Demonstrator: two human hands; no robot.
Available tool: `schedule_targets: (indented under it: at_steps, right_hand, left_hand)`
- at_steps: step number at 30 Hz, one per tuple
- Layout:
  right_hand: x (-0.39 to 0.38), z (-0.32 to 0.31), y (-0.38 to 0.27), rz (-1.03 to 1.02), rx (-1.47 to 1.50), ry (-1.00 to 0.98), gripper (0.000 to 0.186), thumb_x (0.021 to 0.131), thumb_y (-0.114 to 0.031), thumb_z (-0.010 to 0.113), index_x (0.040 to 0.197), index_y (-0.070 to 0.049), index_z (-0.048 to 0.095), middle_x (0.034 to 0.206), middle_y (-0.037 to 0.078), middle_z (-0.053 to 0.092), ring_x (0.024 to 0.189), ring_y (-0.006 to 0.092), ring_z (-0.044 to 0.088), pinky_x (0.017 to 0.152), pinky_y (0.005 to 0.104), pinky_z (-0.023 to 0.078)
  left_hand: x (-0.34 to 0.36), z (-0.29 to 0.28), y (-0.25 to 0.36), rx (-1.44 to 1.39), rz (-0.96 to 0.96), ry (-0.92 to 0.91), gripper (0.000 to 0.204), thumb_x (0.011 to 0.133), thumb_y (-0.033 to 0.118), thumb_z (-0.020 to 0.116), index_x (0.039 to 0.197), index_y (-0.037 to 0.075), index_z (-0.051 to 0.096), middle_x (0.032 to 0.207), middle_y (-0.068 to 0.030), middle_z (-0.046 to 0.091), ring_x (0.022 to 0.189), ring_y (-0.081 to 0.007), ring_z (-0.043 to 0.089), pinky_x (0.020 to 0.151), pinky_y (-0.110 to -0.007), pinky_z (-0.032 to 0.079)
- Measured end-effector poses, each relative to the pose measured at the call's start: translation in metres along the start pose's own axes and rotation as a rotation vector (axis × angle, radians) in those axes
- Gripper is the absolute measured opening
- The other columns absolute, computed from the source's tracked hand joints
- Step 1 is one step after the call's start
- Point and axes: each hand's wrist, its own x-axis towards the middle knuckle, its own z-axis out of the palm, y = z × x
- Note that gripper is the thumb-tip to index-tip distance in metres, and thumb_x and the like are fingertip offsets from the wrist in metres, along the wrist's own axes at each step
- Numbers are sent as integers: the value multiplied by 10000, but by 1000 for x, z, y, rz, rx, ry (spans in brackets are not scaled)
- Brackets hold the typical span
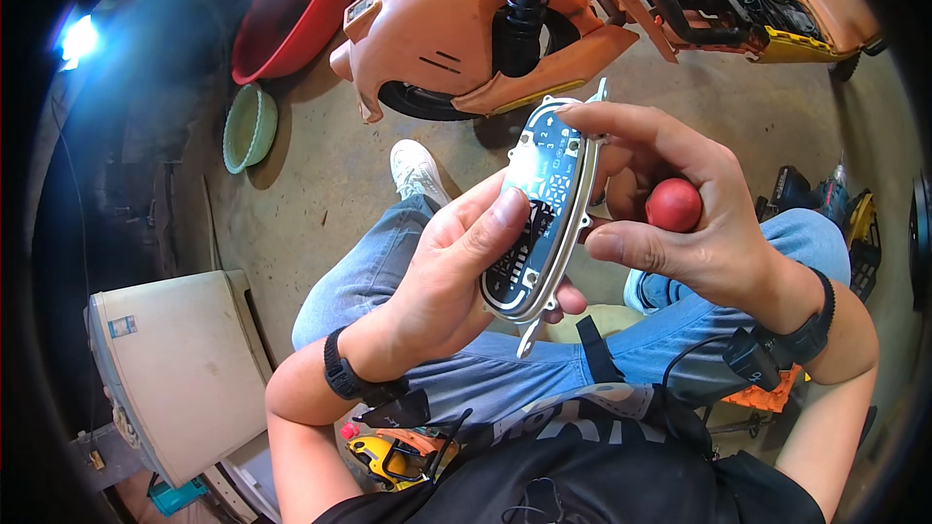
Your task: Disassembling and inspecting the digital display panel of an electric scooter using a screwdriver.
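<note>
My left hand (451,272) grips a long oval instrument cluster (546,223), tilted upright in front of me. Its dark face carries white display markings, and a metal-coloured rim with small screw lugs runs around it. The left thumb presses on the face while the other fingers go behind. My right hand (718,223) is curled at the cluster's right side, its index fingertip on the upper end. Against that palm sits a red round-ended thing (674,205), like the butt of a tool handle; the rest of it is hidden.
An orange scooter (437,24) with an exposed wheel and spring stands ahead. A red basin (296,15) and a pale green basin (250,128) lie at the far left. A beige box (184,369) is beside my left arm. Power tools (825,194) lie to the right.
</note>
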Motion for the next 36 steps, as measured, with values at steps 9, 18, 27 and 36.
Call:
schedule_targets:
  at_steps: [9,18,27,36]
  right_hand:
    - [0,0,-2,24,-15,30,749,846,-91,809,1477,-31,410,1003,38,672,796,35,542,705,189,433]
    - [0,5,4,-105,-192,80,814,830,-44,813,1514,-49,372,915,34,656,755,43,544,693,184,436]
    - [-2,7,-3,-85,-221,87,692,826,17,798,1437,-37,478,967,34,665,802,42,567,734,204,471]
    - [-3,5,0,-109,-204,87,678,798,48,803,1409,-26,517,992,50,679,841,67,614,764,233,521]
  left_hand:
    - [-1,8,0,223,33,140,497,1051,282,540,1440,11,394,1257,-103,621,949,-198,707,787,-357,637]
    - [-4,19,-13,607,201,260,453,1047,268,544,1370,-22,414,1162,-120,650,950,-184,699,829,-327,587]
    - [-5,18,-15,622,234,225,455,1056,253,522,1387,-32,392,1199,-138,634,964,-205,703,842,-327,584]
    - [-4,15,-15,673,240,156,450,1064,246,498,1399,-34,389,1189,-136,642,953,-192,707,843,-310,579]
